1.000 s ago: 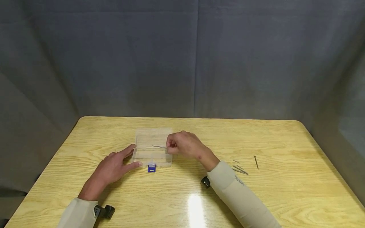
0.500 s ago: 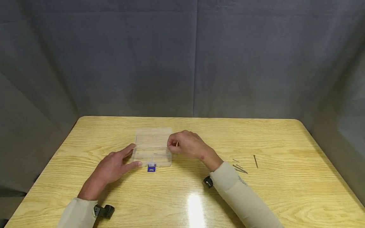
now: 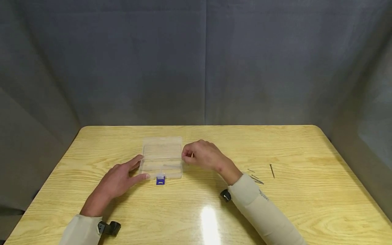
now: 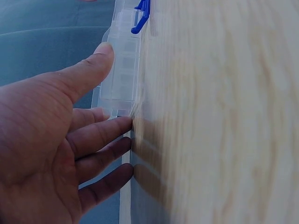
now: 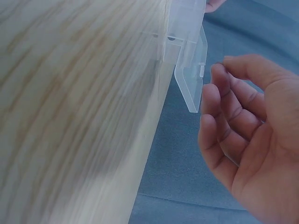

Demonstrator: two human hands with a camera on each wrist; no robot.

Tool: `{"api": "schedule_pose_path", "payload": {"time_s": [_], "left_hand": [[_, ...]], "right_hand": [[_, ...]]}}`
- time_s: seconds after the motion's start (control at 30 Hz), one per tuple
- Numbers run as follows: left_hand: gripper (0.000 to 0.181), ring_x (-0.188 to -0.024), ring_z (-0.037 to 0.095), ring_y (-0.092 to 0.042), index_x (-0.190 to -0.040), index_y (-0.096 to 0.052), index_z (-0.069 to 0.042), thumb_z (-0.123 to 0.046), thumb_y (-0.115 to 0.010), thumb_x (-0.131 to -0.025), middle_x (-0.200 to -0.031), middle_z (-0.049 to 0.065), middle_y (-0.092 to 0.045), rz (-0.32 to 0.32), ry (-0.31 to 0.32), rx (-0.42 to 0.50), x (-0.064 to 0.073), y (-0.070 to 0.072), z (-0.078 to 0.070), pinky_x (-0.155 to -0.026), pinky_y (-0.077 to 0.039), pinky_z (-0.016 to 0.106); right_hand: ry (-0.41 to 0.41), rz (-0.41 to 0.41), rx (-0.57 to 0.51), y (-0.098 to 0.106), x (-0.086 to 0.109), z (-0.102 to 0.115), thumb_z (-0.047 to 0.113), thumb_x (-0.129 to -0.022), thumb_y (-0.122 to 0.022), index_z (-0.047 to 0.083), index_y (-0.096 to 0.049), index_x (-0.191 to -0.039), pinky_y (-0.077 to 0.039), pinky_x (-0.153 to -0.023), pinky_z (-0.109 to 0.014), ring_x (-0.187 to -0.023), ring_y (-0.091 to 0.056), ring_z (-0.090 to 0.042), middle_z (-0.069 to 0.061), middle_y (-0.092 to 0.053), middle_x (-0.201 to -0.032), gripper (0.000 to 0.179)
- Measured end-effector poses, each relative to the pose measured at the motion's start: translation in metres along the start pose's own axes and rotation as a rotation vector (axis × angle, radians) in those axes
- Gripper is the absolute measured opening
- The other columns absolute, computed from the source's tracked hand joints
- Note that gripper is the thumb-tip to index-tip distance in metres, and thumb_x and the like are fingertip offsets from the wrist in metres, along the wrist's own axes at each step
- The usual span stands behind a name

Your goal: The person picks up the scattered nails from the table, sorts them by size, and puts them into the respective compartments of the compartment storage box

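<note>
A clear plastic box (image 3: 162, 165) with its lid (image 3: 162, 149) raised lies on the table, a blue latch (image 3: 160, 180) at its front. My left hand (image 3: 120, 178) steadies its left side, thumb at the front corner and fingers along the side. In the left wrist view, that hand's fingers are spread and nearly straight. My right hand (image 3: 202, 156) hovers beside the box's right edge. Its fingers are loosely curled with thumb and index tips close together; nothing shows between them. Glare and clear plastic obscure the box's contents.
Several nails (image 3: 256, 179) lie in a loose group on the right side of the table. One longer nail (image 3: 272, 171) lies apart, farther right. A grey curtain (image 3: 196, 68) hangs behind the wooden table (image 3: 306, 204).
The nail that my right hand pinched over the box is out of its fingers. That hand has drawn slightly right, off the box. My left hand stays at the box's side.
</note>
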State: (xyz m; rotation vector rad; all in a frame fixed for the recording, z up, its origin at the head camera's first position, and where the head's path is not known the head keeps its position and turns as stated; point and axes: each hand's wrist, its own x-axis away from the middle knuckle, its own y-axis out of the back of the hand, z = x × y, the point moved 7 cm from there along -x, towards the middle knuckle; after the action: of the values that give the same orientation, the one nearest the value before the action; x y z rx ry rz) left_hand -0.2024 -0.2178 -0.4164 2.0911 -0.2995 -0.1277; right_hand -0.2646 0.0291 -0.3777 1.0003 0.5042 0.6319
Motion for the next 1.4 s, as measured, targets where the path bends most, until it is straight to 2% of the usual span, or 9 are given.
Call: {"api": "schedule_pose_path", "payload": {"time_s": [0.3,0.67,0.97,1.4], "left_hand": [[0.088,-0.133,0.048,-0.048,-0.16,-0.036,-0.004,-0.06,-0.062,-0.098,-0.142,0.02,-0.058,-0.004,0.0,-0.003,-0.001,0.004,-0.001,-0.1,-0.044,0.064],[0.088,-0.137,0.048,-0.044,-0.159,-0.04,-0.004,-0.058,-0.068,-0.095,-0.139,0.019,-0.061,-0.009,0.005,0.022,0.0,0.003,-0.002,-0.103,-0.041,0.066],[0.089,-0.135,0.048,-0.047,-0.159,-0.04,-0.005,-0.059,-0.068,-0.094,-0.138,0.019,-0.061,-0.004,-0.003,0.018,0.0,0.002,0.0,-0.102,-0.041,0.067],[0.088,-0.135,0.048,-0.046,-0.159,-0.04,-0.005,-0.058,-0.068,-0.094,-0.138,0.019,-0.061,0.003,-0.009,0.034,-0.002,0.0,-0.002,-0.103,-0.042,0.066]], "right_hand": [[-0.002,-0.049,0.01,0.01,0.01,0.002,0.016,-0.098,-0.068,0.021,-0.076,-0.094,-0.049,-0.061,-0.026,-0.068,-0.058,-0.003,0.014,-0.07,-0.086,0.011],[-0.021,-0.051,0.06,0.017,0.032,0.003,0.02,-0.098,-0.069,0.023,-0.075,-0.093,-0.048,-0.059,-0.026,-0.069,-0.058,-0.002,0.016,-0.068,-0.085,0.009],[0.006,-0.049,0.07,0.022,0.054,0.008,0.016,-0.097,-0.069,0.021,-0.076,-0.093,-0.046,-0.055,-0.023,-0.062,-0.054,0.0,0.015,-0.069,-0.086,0.008],[-0.025,-0.093,0.127,0.032,0.081,-0.004,0.016,-0.094,-0.068,0.022,-0.075,-0.091,-0.046,-0.053,-0.023,-0.062,-0.053,0.001,0.018,-0.065,-0.081,0.01]]}}
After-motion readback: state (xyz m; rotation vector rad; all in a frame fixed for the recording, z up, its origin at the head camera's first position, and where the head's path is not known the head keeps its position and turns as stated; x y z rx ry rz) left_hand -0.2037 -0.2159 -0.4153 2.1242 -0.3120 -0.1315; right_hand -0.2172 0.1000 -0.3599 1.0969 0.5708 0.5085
